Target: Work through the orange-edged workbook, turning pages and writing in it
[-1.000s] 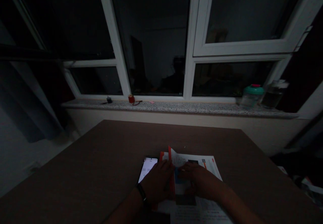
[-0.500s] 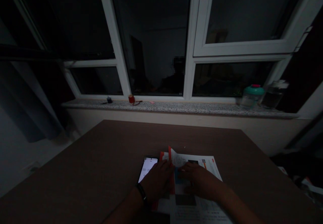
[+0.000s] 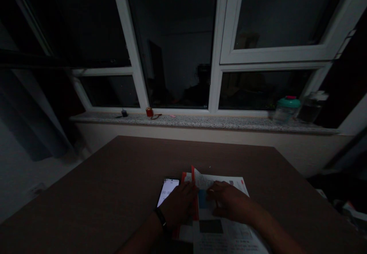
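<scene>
A printed magazine (image 3: pixel 210 227) with red edging lies on the table, one red-edged page (image 3: pixel 193 173) standing up along its left part. My left hand (image 3: pixel 182 200), with a dark band at the wrist, has its fingers closed at that red edge; the fingertips are partly hidden in shadow. On the printed page, over a blue patch (image 3: pixel 202 199), rests my right hand (image 3: pixel 231 202). Its fingers are bent and the thumb is apart from them, with nothing visible between. Just left of the magazine a phone (image 3: pixel 168 189) lies with its screen lit, partly behind my left hand.
The brown table (image 3: pixel 129 170) reaches to the wall under a window. Along the stone sill (image 3: pixel 200 121) stand a small dark bottle (image 3: pixel 124 113), a red jar (image 3: pixel 149 112), a teal-lidded container (image 3: pixel 286 109) and a clear jar (image 3: pixel 311 108). The room is dim.
My right hand has slid slightly to the right across the page, and more of the blue patch shows. My left hand, the phone and the standing red edge keep their places.
</scene>
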A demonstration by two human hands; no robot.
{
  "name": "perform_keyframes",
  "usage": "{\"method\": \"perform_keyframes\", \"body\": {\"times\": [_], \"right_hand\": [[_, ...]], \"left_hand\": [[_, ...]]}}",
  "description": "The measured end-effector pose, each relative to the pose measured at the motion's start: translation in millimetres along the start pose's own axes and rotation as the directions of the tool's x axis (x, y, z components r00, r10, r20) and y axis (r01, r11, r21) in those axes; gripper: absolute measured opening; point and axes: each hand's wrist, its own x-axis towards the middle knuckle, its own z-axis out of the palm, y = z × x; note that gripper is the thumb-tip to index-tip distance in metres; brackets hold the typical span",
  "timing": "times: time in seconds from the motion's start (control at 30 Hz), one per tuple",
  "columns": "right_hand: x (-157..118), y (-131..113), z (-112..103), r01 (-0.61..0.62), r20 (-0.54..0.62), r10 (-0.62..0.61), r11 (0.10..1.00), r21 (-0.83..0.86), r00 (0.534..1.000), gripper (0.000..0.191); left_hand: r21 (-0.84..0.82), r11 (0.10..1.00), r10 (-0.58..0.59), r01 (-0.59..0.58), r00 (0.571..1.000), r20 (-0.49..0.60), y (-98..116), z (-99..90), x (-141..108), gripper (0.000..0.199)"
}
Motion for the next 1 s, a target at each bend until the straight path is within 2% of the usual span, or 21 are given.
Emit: {"method": "perform_keyframes", "body": {"times": [0.13,0.23,0.57,0.7,1.0], "right_hand": [[1.2,-9.1,3.3,0.077,0.087,-0.08,0.996,0.04,0.993,0.045],[1.5,-9.9,6.3,0.077,0.119,-0.082,0.996,0.047,0.989,0.048],[1.7,-5.8,12.7,0.059,0.09,-0.065,0.996,0.065,0.994,0.051],[1.7,-6.9,13.8,0.032,0.091,-0.037,0.998,0.057,0.995,0.053],[0.2,-7.0,10.3,0.063,0.075,-0.067,0.996,0.056,0.995,0.05]], "left_hand": [[0.007,1.0,-0.019,0.018,0.999,0.033,-0.3,-1.1,-1.0,0.066],[0.003,1.0,-0.022,0.022,0.999,0.041,0.9,-3.3,-1.1,0.066],[-0.02,1.0,0.004,-0.003,1.0,0.024,1.5,-5.3,-1.8,0.064],[-0.038,0.999,0.004,-0.004,1.0,-0.015,0.1,-3.3,-1.5,0.064],[-0.026,0.999,-0.026,0.027,0.999,0.037,3.7,-6.6,-1.0,0.062]]}}
